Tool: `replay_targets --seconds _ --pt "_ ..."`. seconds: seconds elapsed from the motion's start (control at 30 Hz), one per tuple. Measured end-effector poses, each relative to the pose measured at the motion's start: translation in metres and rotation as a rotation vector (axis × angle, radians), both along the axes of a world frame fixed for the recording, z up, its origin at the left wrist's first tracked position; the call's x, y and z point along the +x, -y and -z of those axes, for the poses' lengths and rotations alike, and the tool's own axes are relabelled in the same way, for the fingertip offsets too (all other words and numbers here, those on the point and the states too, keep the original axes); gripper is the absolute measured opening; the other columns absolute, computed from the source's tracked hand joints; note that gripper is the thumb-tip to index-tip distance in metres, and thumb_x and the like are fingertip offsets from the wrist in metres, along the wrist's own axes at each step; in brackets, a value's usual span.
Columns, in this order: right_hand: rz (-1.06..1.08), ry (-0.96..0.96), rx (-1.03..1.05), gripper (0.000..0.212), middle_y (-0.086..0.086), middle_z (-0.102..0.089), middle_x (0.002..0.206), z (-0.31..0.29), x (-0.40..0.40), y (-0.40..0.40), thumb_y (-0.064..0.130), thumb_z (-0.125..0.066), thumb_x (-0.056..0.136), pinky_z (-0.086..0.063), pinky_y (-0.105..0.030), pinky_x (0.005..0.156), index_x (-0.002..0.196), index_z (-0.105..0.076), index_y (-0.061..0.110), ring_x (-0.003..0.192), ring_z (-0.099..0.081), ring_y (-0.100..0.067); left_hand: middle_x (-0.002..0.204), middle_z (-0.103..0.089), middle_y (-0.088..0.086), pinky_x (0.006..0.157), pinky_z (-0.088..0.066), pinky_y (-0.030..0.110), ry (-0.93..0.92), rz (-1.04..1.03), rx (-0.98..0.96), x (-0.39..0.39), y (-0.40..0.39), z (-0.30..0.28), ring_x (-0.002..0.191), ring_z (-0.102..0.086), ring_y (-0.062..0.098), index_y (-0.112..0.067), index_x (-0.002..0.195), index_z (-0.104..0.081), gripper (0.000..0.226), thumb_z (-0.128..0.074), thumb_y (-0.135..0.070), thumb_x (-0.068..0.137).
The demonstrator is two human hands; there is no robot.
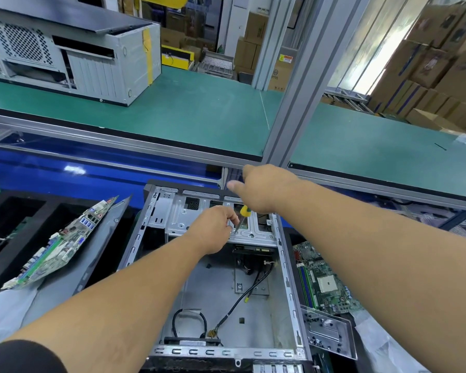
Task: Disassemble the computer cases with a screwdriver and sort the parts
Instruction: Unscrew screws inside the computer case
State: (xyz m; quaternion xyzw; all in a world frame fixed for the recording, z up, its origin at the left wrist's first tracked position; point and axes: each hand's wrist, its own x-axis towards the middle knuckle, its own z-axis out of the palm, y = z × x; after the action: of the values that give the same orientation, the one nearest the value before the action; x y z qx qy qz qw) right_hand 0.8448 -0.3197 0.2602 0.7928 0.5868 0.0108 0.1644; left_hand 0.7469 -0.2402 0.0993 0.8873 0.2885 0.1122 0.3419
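An open grey computer case (289, 286) lies in front of me, its inside mostly bare with black cables (242, 297) on the floor. At its far end sits a silver drive cage (256, 232). My right hand (264, 189) grips a yellow-handled screwdriver (244, 211), whose tip rests on a screw (236, 232) in the cage. My left hand (213, 230) pinches the shaft just above the screw.
A removed motherboard (57, 243) leans on a side panel at the left. Another motherboard (323, 281) lies right of the case, with a clear plastic tray of screws (328, 332) beside it. A second case (73, 52) stands on the green bench behind the aluminium post (299, 84).
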Motion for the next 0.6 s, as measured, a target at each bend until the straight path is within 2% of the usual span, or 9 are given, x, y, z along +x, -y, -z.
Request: replay_targets --seconds 0.03,0.1,0.17,0.23,0.3,0.37,0.43,0.53,0.6 --pt "-0.004 0.071 -0.006 0.033 -0.005 -0.055 0.098 0.001 0.0 0.0 0.034 -0.039 0.11 -0.046 -0.036 0.066 0.14 -0.051 0.026 0.096 -0.06 -0.029 0.078 -0.048 -0.017 0.061 -0.041 0.022 0.001 -0.004 -0.006 0.0 0.0 0.0 0.067 -0.052 0.005 -0.03 0.103 -0.066 0.02 -0.057 -0.012 0.1" --pt "0.046 -0.005 0.039 0.027 -0.001 -0.049 0.087 0.0 0.004 0.002 0.023 -0.047 0.107 -0.046 -0.036 0.063 0.133 -0.051 0.021 0.084 -0.057 -0.023 0.077 -0.048 -0.017 0.062 -0.043 0.024 0.0 -0.006 -0.005 0.001 0.0 0.0 0.067 -0.051 0.005 -0.03 0.102 -0.066 0.021 -0.057 -0.012 0.1" --pt "0.068 -0.235 0.079 0.035 -0.003 -0.052 0.101 0.0 0.008 0.003 0.012 -0.053 0.096 -0.047 -0.038 0.066 0.128 -0.047 0.025 0.085 -0.056 -0.021 0.079 -0.047 -0.017 0.061 -0.04 0.023 -0.005 0.003 0.024 0.001 0.0 0.0 0.068 -0.051 0.005 -0.032 0.099 -0.064 0.021 -0.056 -0.013 0.099" --pt "0.026 -0.336 0.077 0.044 -0.004 -0.046 0.115 -0.001 0.009 0.005 0.009 -0.054 0.088 -0.047 -0.039 0.073 0.127 -0.045 0.03 0.092 -0.054 -0.024 0.081 -0.045 -0.018 0.063 -0.038 0.023 -0.01 0.019 0.053 0.001 0.0 0.001 0.07 -0.049 0.005 -0.032 0.098 -0.062 0.017 -0.058 -0.015 0.099" --pt "0.072 -0.296 0.106 0.036 -0.007 -0.049 0.114 0.002 0.008 0.005 0.021 -0.052 0.093 -0.044 -0.037 0.068 0.128 -0.044 0.027 0.087 -0.055 -0.023 0.084 -0.043 -0.019 0.07 -0.039 0.024 -0.016 0.033 0.073 0.001 0.0 0.003 0.076 -0.049 0.007 -0.03 0.102 -0.064 0.013 -0.06 -0.018 0.099" --pt "0.138 -0.172 0.138 0.032 -0.007 -0.055 0.103 0.006 0.008 0.003 0.037 -0.047 0.103 -0.044 -0.036 0.063 0.129 -0.045 0.02 0.083 -0.056 -0.024 0.09 -0.045 -0.018 0.077 -0.041 0.025 -0.016 0.035 0.079 0.001 0.0 0.005 0.083 -0.051 0.01 -0.028 0.107 -0.067 0.013 -0.06 -0.019 0.1" --pt "0.119 -0.086 0.134 0.03 -0.005 -0.052 0.093 0.008 0.009 0.003 0.034 -0.048 0.106 -0.047 -0.037 0.061 0.13 -0.049 0.015 0.084 -0.056 -0.026 0.097 -0.049 -0.015 0.078 -0.042 0.025 -0.019 0.035 0.085 0.001 0.0 0.005 0.086 -0.054 0.011 -0.027 0.109 -0.069 0.014 -0.06 -0.019 0.101" --pt "0.113 -0.329 0.181 0.032 -0.006 -0.06 0.109 0.007 0.012 0.004 0.012 -0.054 0.097 -0.055 -0.04 0.073 0.126 -0.052 0.023 0.092 -0.06 -0.025 0.104 -0.051 -0.011 0.08 -0.04 0.023 -0.03 0.04 0.108 0.002 0.001 0.005 0.092 -0.056 0.014 -0.025 0.106 -0.07 0.014 -0.059 -0.019 0.101" --pt "0.111 -0.511 0.195 0.036 -0.003 -0.055 0.116 0.005 0.011 0.004 0.007 -0.054 0.087 -0.051 -0.035 0.067 0.114 -0.056 0.031 0.091 -0.058 -0.021 0.105 -0.052 -0.01 0.081 -0.04 0.023 -0.037 0.04 0.122 0.002 0.001 0.004 0.093 -0.056 0.015 -0.025 0.104 -0.071 0.013 -0.059 -0.02 0.101"
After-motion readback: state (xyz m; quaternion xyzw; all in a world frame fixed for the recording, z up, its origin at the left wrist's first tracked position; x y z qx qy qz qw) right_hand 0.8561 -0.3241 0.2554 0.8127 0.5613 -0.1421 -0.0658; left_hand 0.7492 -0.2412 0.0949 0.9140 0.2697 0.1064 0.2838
